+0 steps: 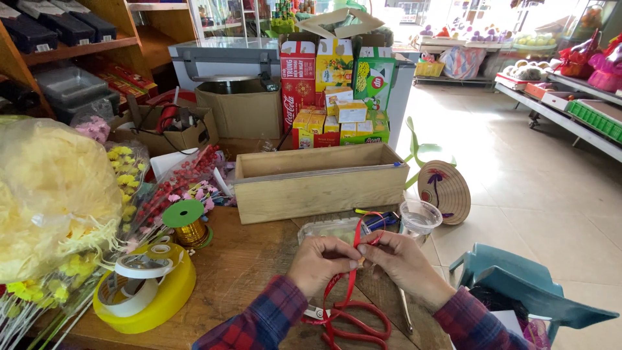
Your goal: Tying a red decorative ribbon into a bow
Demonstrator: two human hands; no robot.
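Head view: a red ribbon [355, 262] is pinched between the left hand [322, 262] and right hand [403, 262], looped above them, its tail on the counter [243, 272] beneath. Shaping seems underway; tightening calls for steady tension.

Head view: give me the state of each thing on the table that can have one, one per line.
Red ribbon: pinched between both hands, looped, tail coiled on the table.
Left hand: fingers closed on the ribbon.
Right hand: fingers closed on the ribbon.
Wooden box: open-topped, upright.
Clear plastic cup: upright, uncovered.
Gold ribbon spool: upright, wound.
Yellow tape dispenser: lying flat.
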